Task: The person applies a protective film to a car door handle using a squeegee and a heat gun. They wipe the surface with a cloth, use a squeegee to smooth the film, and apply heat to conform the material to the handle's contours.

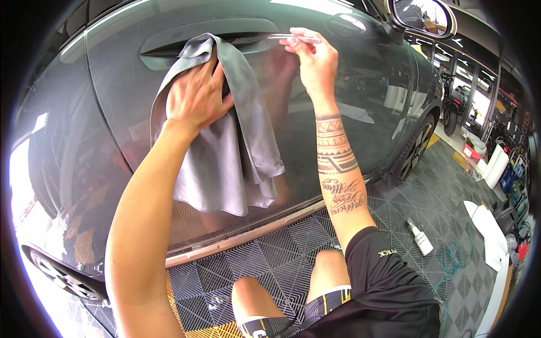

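Observation:
A dark green car door (315, 146) stands right in front of me, with its long handle (208, 29) near the top. My left hand (197, 93) is at the handle, on a grey cloth (220, 163) that hangs down over the door panel. Its fingertips are hidden in the cloth's folds under the handle. Pinched between thumb and fingers of my right hand (315, 59) is a slim silver tool (293, 37), perhaps a thin knife. It lies nearly level, its far end pointing left toward the right end of the handle.
A side mirror (424, 18) juts out at the upper right. On the tiled floor (389, 225) stand a white spray bottle (420, 239) and a coiled green hose (453, 259). White sheeting (486, 234), a roll (496, 166) and a motorcycle (452, 104) are farther right.

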Motion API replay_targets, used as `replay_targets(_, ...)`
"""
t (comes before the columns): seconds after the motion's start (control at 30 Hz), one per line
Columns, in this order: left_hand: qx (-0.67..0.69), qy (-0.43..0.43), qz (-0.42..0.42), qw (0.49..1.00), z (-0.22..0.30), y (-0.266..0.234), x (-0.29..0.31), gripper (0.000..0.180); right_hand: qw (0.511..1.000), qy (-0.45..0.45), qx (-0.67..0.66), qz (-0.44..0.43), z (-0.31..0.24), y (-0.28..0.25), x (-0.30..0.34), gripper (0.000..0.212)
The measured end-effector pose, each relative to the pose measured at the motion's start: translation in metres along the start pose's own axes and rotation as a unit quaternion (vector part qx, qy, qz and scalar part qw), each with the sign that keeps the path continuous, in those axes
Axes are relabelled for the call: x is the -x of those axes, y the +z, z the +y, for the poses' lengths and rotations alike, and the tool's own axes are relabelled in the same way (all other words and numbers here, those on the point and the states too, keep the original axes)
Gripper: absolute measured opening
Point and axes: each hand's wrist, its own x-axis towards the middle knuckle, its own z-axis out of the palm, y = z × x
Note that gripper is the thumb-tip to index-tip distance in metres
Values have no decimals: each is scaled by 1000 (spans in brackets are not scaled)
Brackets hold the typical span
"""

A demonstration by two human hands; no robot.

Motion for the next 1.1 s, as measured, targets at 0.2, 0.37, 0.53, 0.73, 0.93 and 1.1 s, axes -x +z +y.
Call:
replay_targets(0.2, -51, 7, 2, 999, 1, -4, 2, 70, 992, -85, 90, -23, 11, 3, 1, 13)
replay_targets(0.37, -49, 18, 23, 998, -1, 1, 4, 67, 986, -104, 121, -53, 8, 6, -2, 12)
replay_targets(0.53, -36, 7, 13, 999, 0, 0, 4, 66, 984, -105, 136, -55, 7, 6, -5, 12)
replay_targets(0.73, -21, 11, 17, 1000, 0, 1, 3, 67, 987, -72, 138, -46, 8, 6, -12, 9)
replay_targets(0.93, -48, 7, 16, 999, -2, 4, 5, 61, 993, 11, 106, -56, 5, 4, -14, 12)
replay_targets(1.1, -9, 2, -10, 1000, 2, -2, 3, 75, 996, 27, 77, -36, 6, 3, -15, 12)
